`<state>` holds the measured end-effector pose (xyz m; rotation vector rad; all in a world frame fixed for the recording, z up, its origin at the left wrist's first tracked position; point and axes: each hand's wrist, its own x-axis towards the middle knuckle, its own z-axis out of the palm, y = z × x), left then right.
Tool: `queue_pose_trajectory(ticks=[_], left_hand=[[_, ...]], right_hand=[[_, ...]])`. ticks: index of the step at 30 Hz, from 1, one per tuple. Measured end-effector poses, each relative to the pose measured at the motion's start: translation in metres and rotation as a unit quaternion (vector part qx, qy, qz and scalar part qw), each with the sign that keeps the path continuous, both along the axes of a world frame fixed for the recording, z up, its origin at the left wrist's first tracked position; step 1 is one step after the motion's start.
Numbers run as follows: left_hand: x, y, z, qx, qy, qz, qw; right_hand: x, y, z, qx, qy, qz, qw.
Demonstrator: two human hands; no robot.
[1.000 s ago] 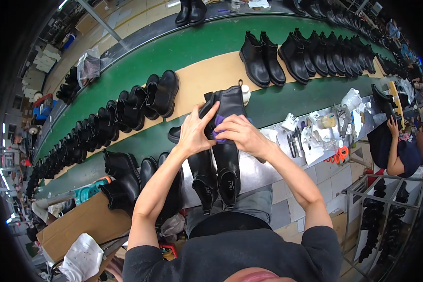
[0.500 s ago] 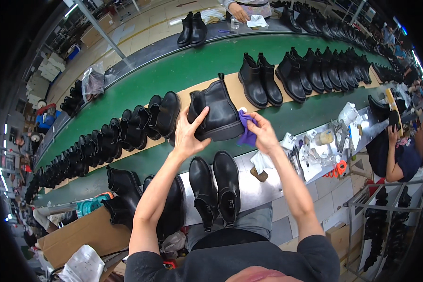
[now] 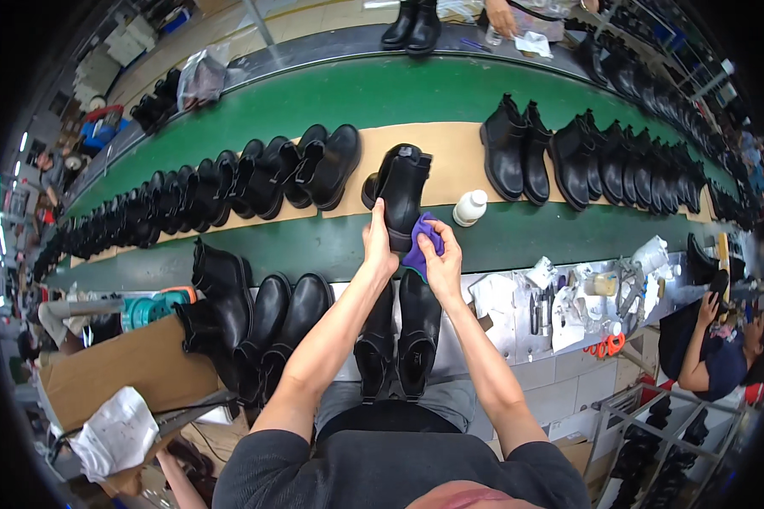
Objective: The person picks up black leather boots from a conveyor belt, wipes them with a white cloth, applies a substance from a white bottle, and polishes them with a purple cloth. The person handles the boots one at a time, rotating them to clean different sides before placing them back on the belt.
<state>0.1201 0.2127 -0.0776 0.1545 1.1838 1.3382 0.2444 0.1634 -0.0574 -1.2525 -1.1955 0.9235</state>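
A black ankle boot (image 3: 406, 191) stands out over the green belt, one narrow end turned toward me. My left hand (image 3: 380, 243) grips its low left side near the sole. Pinched in the fingers of my right hand (image 3: 443, 265) is a crumpled purple cloth (image 3: 418, 246), pressed against the boot's lower right edge. Just right of the boot is a white bottle (image 3: 469, 209). Below my hands, a pair of black boots (image 3: 418, 327) rests on the metal ledge, its far ends partly hidden by my hands.
Rows of black boots line the tan cardboard (image 3: 450, 140) on the green belt (image 3: 331, 95) to both sides. More boots (image 3: 267, 318) stand left of my arm. Tools, papers and orange scissors (image 3: 604, 346) lie on the right ledge. A co-worker (image 3: 711, 339) is at far right.
The boot has turned from side-on to end-on, and my hands have come closer together. The white bottle, mostly hidden before, now shows fully. The whole view has shifted.
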Motion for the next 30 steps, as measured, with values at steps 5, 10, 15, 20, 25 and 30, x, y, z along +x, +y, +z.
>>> queue_pose_trajectory(ticks=[5,10,15,20,25,30], left_hand=[[0.0,-0.006,0.041,-0.022,-0.148,0.025,0.988],[0.02,-0.003,0.064,0.098,0.07,0.088,0.989],[0.03,-0.01,0.09,0.228,0.381,0.067,0.894],[0.023,-0.009,0.106,0.172,0.387,0.036,0.905],[0.036,-0.021,0.111,0.219,0.392,0.041,0.892],[0.033,-0.016,0.106,0.222,0.363,0.049,0.903]], right_hand=[[-0.003,-0.005,0.052,0.069,-0.115,0.007,0.991],[-0.002,-0.016,0.089,0.251,-0.361,-0.039,0.897],[-0.006,0.035,0.131,0.216,-0.428,-0.085,0.874],[0.002,-0.017,0.11,0.226,-0.39,-0.076,0.89],[0.005,0.014,0.129,0.217,-0.394,-0.109,0.886],[0.013,-0.022,0.114,0.194,-0.36,-0.11,0.906]])
